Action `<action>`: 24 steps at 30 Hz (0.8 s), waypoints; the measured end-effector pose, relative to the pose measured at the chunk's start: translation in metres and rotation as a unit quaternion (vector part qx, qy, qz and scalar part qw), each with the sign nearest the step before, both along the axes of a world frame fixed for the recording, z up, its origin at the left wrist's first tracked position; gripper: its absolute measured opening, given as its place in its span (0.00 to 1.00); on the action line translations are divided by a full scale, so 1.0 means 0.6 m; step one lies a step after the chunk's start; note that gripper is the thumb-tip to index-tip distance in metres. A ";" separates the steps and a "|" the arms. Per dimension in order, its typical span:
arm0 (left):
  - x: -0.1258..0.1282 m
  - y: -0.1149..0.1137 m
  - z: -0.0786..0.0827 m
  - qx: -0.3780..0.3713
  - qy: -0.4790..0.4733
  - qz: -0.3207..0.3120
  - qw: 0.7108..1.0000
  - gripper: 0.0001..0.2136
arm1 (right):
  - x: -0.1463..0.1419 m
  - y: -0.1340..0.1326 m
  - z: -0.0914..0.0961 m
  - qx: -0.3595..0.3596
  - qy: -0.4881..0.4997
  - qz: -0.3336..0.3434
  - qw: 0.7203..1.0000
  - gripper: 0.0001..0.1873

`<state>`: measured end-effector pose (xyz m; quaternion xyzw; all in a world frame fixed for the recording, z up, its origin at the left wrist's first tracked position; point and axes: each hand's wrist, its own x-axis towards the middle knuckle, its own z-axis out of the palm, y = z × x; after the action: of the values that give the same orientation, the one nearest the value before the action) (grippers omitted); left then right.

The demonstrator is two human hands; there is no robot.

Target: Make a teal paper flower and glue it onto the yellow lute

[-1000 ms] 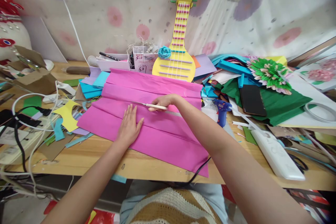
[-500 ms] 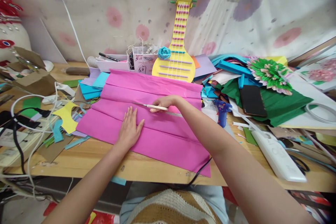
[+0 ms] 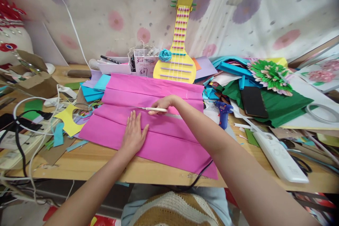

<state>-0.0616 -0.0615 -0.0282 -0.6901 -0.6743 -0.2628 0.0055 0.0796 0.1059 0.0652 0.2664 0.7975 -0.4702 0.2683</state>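
Observation:
A large pink paper sheet (image 3: 159,88) with several lengthwise folds lies across the wooden table (image 3: 87,157). My left hand (image 3: 134,132) rests flat on it, fingers stretched out, pressing the near part down. My right hand (image 3: 164,103) is closed on a thin white-handled blade tool (image 3: 152,109), whose metal tip points left along a fold just beyond my left fingertips. A cut line runs along that fold to the right of my right hand.
A yellow paper guitar (image 3: 177,58) leans on the wall behind the sheet. A blue glue gun (image 3: 222,110), a black phone (image 3: 253,101), green paper and a paper flower (image 3: 270,74) crowd the right. White cables (image 3: 31,113) and paper scraps lie left.
The view has shifted slightly. My right hand with the blade tool has slid a little leftward along the fold, and my left hand has edged slightly right and nearer.

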 end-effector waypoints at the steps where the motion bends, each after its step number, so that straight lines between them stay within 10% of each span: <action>1: 0.000 0.000 0.000 -0.002 0.000 0.000 1.000 0.31 | -0.002 0.001 -0.001 -0.005 0.005 0.000 1.000 0.32; 24: 0.002 -0.003 0.007 -0.032 -0.059 0.002 0.998 0.30 | -0.010 0.008 -0.018 -0.008 0.037 -0.038 0.999 0.34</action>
<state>-0.0606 -0.0631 -0.0237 -0.6719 -0.6830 -0.2810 -0.0561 0.0733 0.1107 0.0543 0.2764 0.7923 -0.4963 0.2227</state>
